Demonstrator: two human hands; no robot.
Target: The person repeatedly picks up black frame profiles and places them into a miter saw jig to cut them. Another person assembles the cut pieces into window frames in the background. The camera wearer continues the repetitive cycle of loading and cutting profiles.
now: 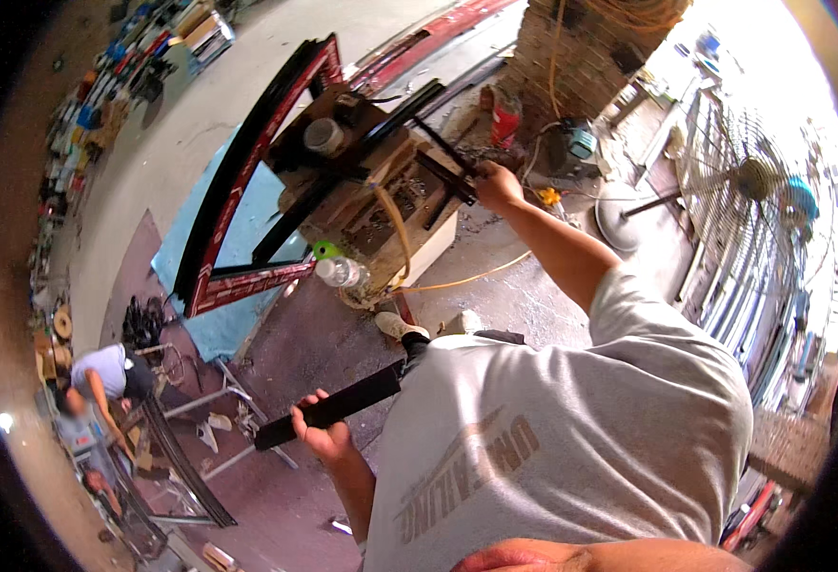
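My left hand (326,437) is closed around a wide black profile bar (357,396), held low in front of my body, its far end pointing left. My right arm reaches forward over the cluttered workbench (433,250). There my right hand (498,186) is closed on the end of a short black bar (445,174); the fingertips are partly hidden. A larger angled frame (219,229) of black profile with red-patterned film leans across the left side of the bench. A clear plastic bottle (343,273) and a round pale tub (324,136) stand by it.
A yellow hose (396,224) loops over the bench to the floor. Beyond are a red can (505,124) and a brick pillar (571,57). A large fan (738,176) stands right, near stacked long profiles. At lower left another person (104,372) bends over a curved frame.
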